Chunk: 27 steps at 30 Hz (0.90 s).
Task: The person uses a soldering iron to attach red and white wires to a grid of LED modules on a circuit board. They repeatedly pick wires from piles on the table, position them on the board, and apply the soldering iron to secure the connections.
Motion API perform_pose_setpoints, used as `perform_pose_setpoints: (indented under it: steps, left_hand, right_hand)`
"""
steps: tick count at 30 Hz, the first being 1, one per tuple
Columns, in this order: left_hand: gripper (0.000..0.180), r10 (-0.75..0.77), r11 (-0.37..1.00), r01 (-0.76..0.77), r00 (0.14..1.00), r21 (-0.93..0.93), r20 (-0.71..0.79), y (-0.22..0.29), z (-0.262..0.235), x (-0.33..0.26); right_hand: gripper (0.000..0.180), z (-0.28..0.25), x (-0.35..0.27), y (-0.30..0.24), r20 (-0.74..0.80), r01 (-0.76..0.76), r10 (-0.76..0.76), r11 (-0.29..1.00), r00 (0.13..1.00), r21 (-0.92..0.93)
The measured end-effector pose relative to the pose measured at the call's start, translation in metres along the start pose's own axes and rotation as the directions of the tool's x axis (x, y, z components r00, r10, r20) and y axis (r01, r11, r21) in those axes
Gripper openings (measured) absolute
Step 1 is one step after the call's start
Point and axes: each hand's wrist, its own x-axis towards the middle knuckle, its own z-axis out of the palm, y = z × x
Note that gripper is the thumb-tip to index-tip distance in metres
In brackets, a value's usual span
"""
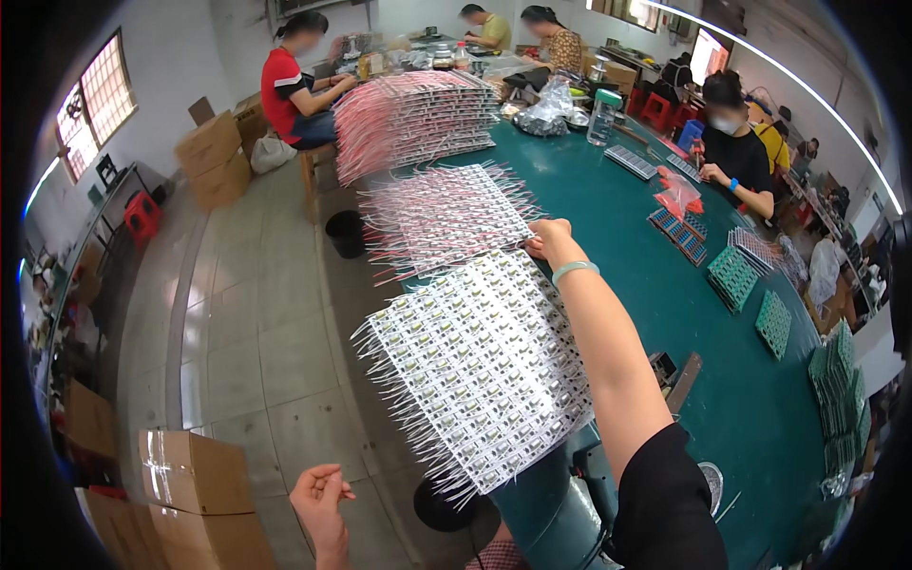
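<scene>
A white panel of small circuit boards (475, 370) lies nearest me at the table's left edge, with short pale wires sticking out along its left side. Just beyond it is another panel (456, 214), covered in red and white wires. My right hand (551, 237), with a pale green bangle (576, 270) at the wrist, is closed at the corner where the two panels meet. What its fingers pinch is hidden. My left hand (321, 499) hovers over the floor, left of the near panel, thumb and fingers drawn together. Whether something thin is between them does not show.
Behind the panels rises a tall stack of wired panels (437, 119). Green boards (731, 278) lie on the green table (627, 261) at right, with a clear jar (602, 119) farther back. Cardboard boxes (195, 475) stand lower left. Co-workers sit around the table.
</scene>
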Motion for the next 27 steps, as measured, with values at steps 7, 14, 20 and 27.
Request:
perform_pose_setpoints:
  steps: [7, 14, 20, 27]
  left_hand:
    - [0.009, 0.011, 0.998, -0.008, 0.999, -0.065, 0.042, 0.004, 0.005, 0.006]
    - [0.009, -0.035, 0.996, 0.036, 0.999, -0.081, 0.015, -0.003, -0.008, 0.007]
    - [0.009, -0.053, 0.993, 0.053, 0.999, -0.101, 0.008, -0.01, -0.015, 0.011]
    - [0.008, -0.047, 0.994, 0.051, 0.998, -0.098, 0.04, 0.002, 0.006, 0.018]
  right_hand:
    - [0.019, 0.034, 0.054, 0.004, -0.08, 0.075, -0.079, 0.996, 0.994, -0.05]
    - [0.023, 0.036, 0.079, 0.009, -0.394, -0.035, -0.017, 0.992, 0.919, -0.124]
    - [0.018, 0.018, 0.068, -0.003, -0.243, 0.046, -0.034, 0.998, 0.969, 0.044]
    - [0.028, 0.034, 0.045, -0.011, -0.234, 0.012, 0.004, 0.997, 0.972, 0.07]
